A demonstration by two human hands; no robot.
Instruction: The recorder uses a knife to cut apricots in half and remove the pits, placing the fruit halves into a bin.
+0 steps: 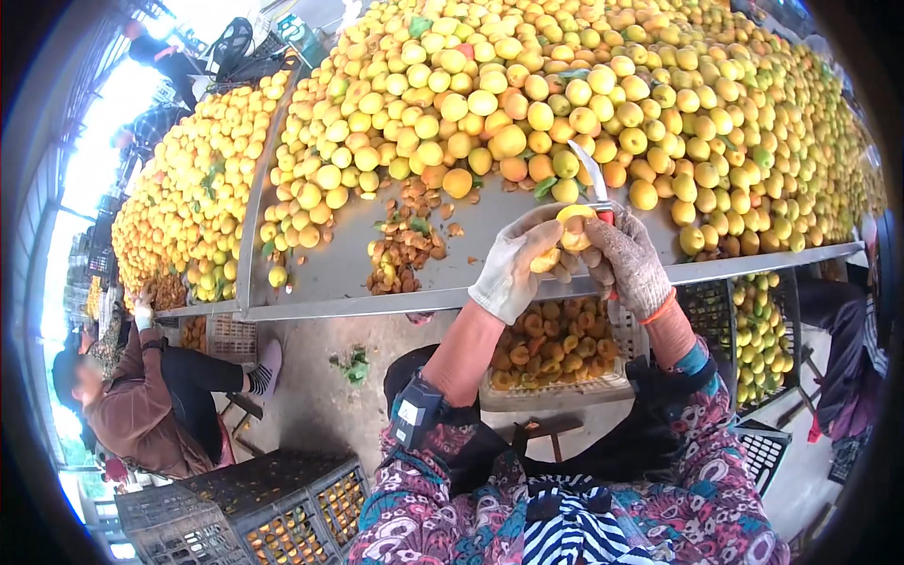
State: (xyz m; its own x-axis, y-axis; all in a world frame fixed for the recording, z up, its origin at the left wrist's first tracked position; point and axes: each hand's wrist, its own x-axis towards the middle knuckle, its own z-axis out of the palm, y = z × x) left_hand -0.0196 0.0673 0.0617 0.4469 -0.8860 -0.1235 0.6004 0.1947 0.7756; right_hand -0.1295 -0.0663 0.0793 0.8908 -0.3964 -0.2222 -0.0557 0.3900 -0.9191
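My left hand (514,265), in a pale work glove, holds a cut yellow apricot (575,229) above the front edge of the metal table (487,226). Its orange inner flesh shows. Another apricot piece (545,261) sits at the left fingers. In a soiled glove, my right hand (631,258) grips a red-handled knife (592,173) whose curved blade points up and away. The right thumb and fingers also touch the fruit. Directly under my hands, a pale plastic basket (558,395) contains many apricot halves (554,342).
Whole apricots (508,106) are heaped across the table. Brown apricot pits (406,244) lie left of my hands. A raised metal divider (260,191) crosses the tabletop. Dark crates (282,505) stand behind left; another crate of fruit (763,339) stands right. A seated person (152,402) works at left.
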